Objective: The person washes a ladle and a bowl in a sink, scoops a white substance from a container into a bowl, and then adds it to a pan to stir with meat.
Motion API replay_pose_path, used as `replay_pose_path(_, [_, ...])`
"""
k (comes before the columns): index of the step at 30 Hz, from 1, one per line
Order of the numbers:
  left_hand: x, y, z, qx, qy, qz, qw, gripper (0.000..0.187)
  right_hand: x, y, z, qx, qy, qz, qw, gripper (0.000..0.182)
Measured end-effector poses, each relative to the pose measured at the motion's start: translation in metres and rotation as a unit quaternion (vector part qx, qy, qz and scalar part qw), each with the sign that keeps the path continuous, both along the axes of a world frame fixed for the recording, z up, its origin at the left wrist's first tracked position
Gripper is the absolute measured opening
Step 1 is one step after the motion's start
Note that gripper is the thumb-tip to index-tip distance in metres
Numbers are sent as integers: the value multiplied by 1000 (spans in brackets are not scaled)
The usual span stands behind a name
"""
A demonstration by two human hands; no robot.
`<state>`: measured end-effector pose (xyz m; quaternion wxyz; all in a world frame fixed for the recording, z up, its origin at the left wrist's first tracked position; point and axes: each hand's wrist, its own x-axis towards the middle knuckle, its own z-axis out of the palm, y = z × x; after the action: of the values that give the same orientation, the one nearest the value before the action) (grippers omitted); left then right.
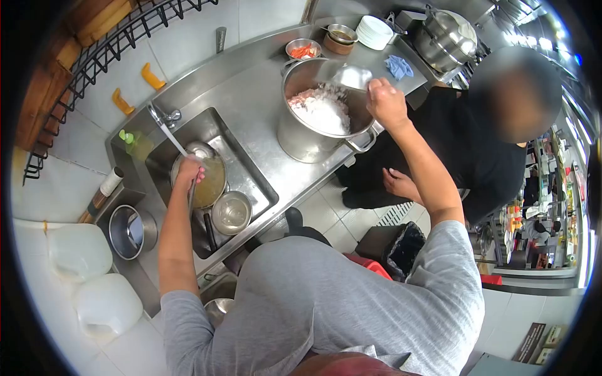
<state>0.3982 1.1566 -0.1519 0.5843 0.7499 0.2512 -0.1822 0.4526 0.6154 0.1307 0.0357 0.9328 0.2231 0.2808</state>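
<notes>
My left hand [190, 169] is closed around a long-handled metal utensil, by its rounded head [200, 150] seemingly a ladle, over the sink. Water from the faucet [164, 119] runs down beside it. Under that hand is a wide round pan [212, 185] holding cloudy liquid, with a smaller metal bowl [231, 213] next to it. My right hand [385, 103] grips a shiny metal bowl [352, 76], tilted above a large steel pot [307, 145]. Inside the pot lies pinkish, meat-like food under white powder [329, 116].
A person in black [433, 144] stands close to the pot's right. Behind it are a bowl of red pieces [302, 49], stacked white plates [374, 32] and a blue cloth [399, 66]. A bin [407, 250] stands on the floor; white jugs [110, 305] sit at left.
</notes>
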Motion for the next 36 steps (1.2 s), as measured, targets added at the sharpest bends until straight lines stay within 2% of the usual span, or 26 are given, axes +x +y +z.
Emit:
replay_pose_path(3, [1, 1, -5, -19, -11, -1, 1000, 7, 7, -12, -10, -1, -28, 4, 1000, 6])
replay_pose_path(4, [0, 1, -6, -24, -15, -1, 1000, 7, 5, -13, -16, -19, 26, -15, 999, 5])
replay_pose_path(7, [-2, 1, 0, -16, 13, 25, 999, 5, 6, 0, -19, -47, 14, -14, 999, 6])
replay_pose_path(10, [-4, 8, 3, -47, 8, 9, 999, 6, 10, -11, -28, -84, 33, 17, 996, 7])
replay_pose_path(12, [-9, 2, 17, -59, 26, 36, 997, 6, 9, -13, -26, -113, 31, 34, 992, 7])
replay_pose_path(15, [-11, 5, 19, -73, 20, 68, 995, 5, 1, -4, -6, -7, -56, 65, 996, 7])
replay_pose_path(19, [3, 7, 9, -50, 47, 38, 997, 4, 7, -10, -14, -128, 11, 64, 990, 10])
replay_pose_path(20, [6, 8, 3, -63, 34, 41, 997, 3, 8, -10, -12, -87, -37, 96, 991, 11])
replay_pose_path(23, [-2, 9, -5, -78, 26, 45, 996, 3, 12, -23, -25, -92, -22, 89, 992, 11])
replay_pose_path(24, [-4, 6, -2, -73, 29, 47, 996, 4, 10, -19, -21, -115, 29, 79, 990, 11])
replay_pose_path(27, [4, 3, 0, -104, 20, 57, 993, 7, -3, -10, 4, -20, -56, 133, 989, 16])
replay_pose_path(28, [0, 6, -4, -117, 21, 57, 991, 8, -7, -14, -2, -23, -46, 73, 996, 14])
replay_pose_path(31, [3, 7, -4, -98, 38, 41, 994, 11, -3, -29, -6, -106, 31, 53, 992, 13])
replay_pose_path(35, [-3, 4, 0, -108, 56, 72, 990, 14, -5, -32, -1, -54, -22, 20, 998, 11])
replay_pose_path(36, [-5, 3, 1, -105, 62, 73, 990, 15, 1, -36, -6, -69, 3, 20, 997, 10])
